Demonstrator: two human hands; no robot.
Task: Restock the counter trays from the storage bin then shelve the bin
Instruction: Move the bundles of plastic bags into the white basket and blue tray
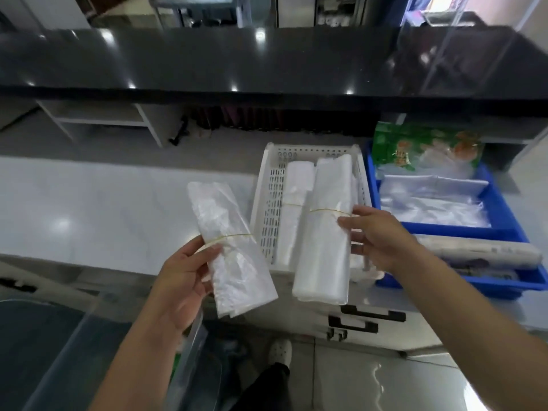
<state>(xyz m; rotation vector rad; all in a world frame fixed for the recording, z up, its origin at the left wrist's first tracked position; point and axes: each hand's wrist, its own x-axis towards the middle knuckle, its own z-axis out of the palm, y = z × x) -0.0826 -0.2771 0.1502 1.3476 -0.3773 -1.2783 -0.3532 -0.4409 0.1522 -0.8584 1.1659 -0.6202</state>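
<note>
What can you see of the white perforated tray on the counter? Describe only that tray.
The white perforated tray looks like plastic, rectangular, its walls pierced with rows of slots and holes. It sits upright on the pale counter, close beside the blue bin on its right. Inside lies a banded bundle of clear bags; a second bundle, held by the right hand, rests across it and overhangs its near edge.
</note>
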